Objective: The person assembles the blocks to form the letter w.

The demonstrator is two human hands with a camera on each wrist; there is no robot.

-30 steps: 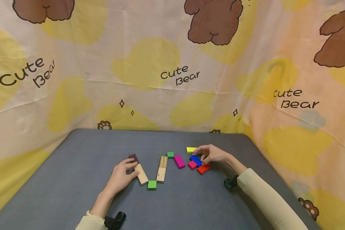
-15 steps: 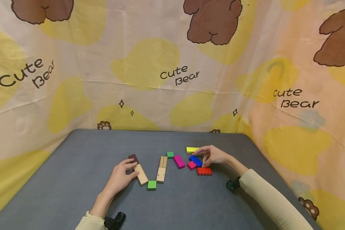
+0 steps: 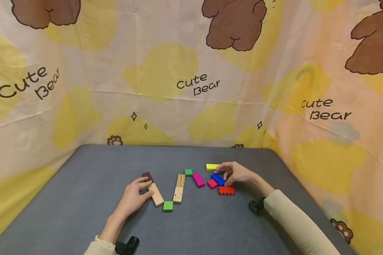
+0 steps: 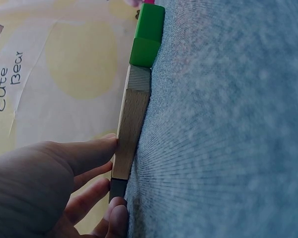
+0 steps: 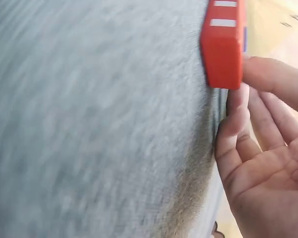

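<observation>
My left hand point(image 3: 134, 194) rests at a row of two blocks, a dark brown block point(image 3: 148, 176) and a light wooden block point(image 3: 157, 196). In the left wrist view its thumb touches the light block's upper edge, with the other fingers loosely bent at the dark block. My right hand point(image 3: 237, 173) holds a blue block point(image 3: 217, 179) between thumb and fingers, low over the table. A red block point(image 3: 226, 190) with white marks lies just in front of that hand, and a small pink block point(image 3: 212, 183) sits at the blue block's left. Fingers partly cover a yellow block point(image 3: 212, 167) behind.
A green block point(image 3: 168, 206) joins the light block's near end to two wooden blocks point(image 3: 179, 188) in a row. A second green block point(image 3: 188, 172) and a magenta block point(image 3: 198, 180) continue rightward. Printed cloth point(image 3: 166, 78) hangs around the grey table point(image 3: 198, 230).
The red block has turned from slanted to straight across, beside my right hand. The blue block has shifted slightly right, away from the small pink one. My left hand has stayed in place.
</observation>
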